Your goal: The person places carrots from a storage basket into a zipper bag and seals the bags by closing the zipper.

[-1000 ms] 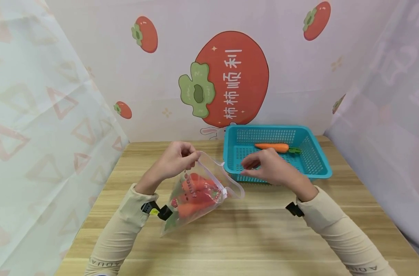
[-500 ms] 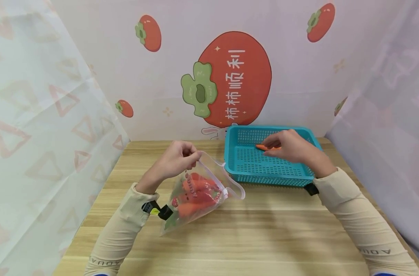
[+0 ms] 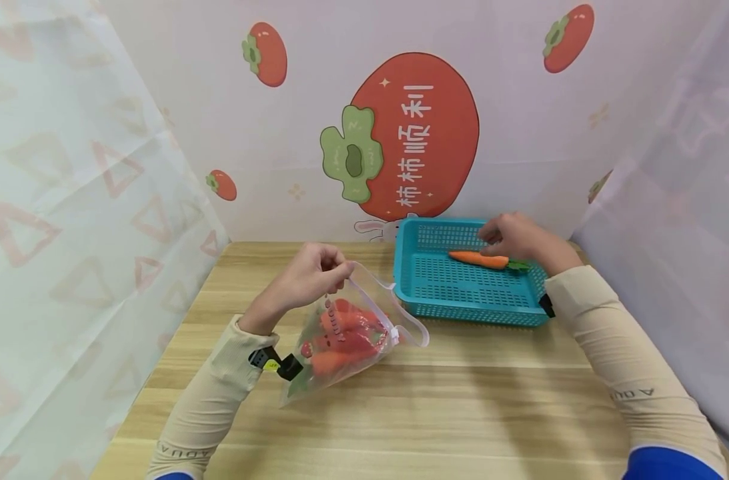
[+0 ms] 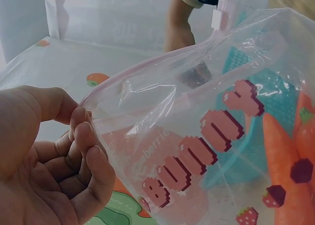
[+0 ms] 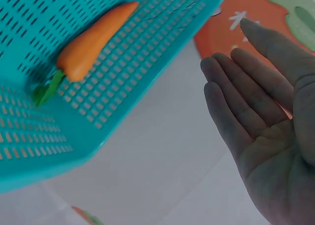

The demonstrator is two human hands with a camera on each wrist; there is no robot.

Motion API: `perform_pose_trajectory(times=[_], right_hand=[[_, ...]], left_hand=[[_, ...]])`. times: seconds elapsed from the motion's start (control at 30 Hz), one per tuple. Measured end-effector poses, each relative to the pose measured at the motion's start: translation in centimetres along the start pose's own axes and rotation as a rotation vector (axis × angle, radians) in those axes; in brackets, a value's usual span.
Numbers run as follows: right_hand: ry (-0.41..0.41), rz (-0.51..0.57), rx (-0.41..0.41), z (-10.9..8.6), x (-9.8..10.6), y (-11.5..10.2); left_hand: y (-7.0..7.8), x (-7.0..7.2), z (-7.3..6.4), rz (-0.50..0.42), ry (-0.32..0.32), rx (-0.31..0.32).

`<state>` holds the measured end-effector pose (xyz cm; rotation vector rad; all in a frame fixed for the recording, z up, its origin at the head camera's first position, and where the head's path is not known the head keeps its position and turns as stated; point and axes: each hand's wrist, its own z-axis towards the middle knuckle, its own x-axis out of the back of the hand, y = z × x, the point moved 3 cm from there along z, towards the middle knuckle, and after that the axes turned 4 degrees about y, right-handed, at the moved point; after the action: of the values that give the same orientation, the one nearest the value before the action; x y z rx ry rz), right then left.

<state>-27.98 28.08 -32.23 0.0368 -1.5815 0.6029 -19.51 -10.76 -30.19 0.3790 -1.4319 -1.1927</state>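
My left hand [image 3: 313,275] pinches the upper left edge of a clear slider-zip bag [image 3: 351,337] printed "BUNNY" between thumb and forefinger. The mouth of the bag gapes toward the right. Through its film show an orange carrot [image 4: 278,151] and other red-orange pieces with some green. My right hand [image 3: 516,239] hovers over the back right of a turquoise basket [image 3: 472,312], holding nothing, fingers slightly bent. Below it a single carrot [image 3: 478,259] with a green top lies on the basket floor. In the right wrist view the palm [image 5: 275,151] is bare and the thumb is spread from the fingers.
The basket stands at the back right of a wooden table [image 3: 412,420], close to the patterned back cloth [image 3: 280,133]. Cloth walls also rise on the left and right. The bag's white slider [image 4: 220,19] sits partway along the zip strip.
My right hand has moved from beside the bag rightward and back, over the carrot in the basket. My left hand keeps its pinch on the bag, which has barely moved.
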Motion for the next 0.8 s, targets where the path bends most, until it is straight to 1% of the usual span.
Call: perform_pose_trajectory(times=[0.2,0.33,0.43,0.6,0.8], right_hand=[[-0.039,-0.044,-0.070,1.6,-0.2,2.7],[-0.064,-0.072,-0.096,2.3,-0.8,4.2],[-0.088,-0.094,-0.138,3.0,-1.4,5.4],[-0.121,-0.074,-0.233,3.7,-2.1,6.8],[-0.140,-0.059,-0.295,4.2,-2.9,8.2]], left_hand=[[0.1,0.0,0.0,-0.005,0.001,0.000],[0.1,0.0,-0.1,-0.002,0.003,0.008],[0.0,0.0,-0.1,-0.001,0.008,0.017],[-0.2,0.2,-0.1,-0.006,0.017,0.015],[-0.2,0.3,-0.1,-0.006,0.013,0.014]])
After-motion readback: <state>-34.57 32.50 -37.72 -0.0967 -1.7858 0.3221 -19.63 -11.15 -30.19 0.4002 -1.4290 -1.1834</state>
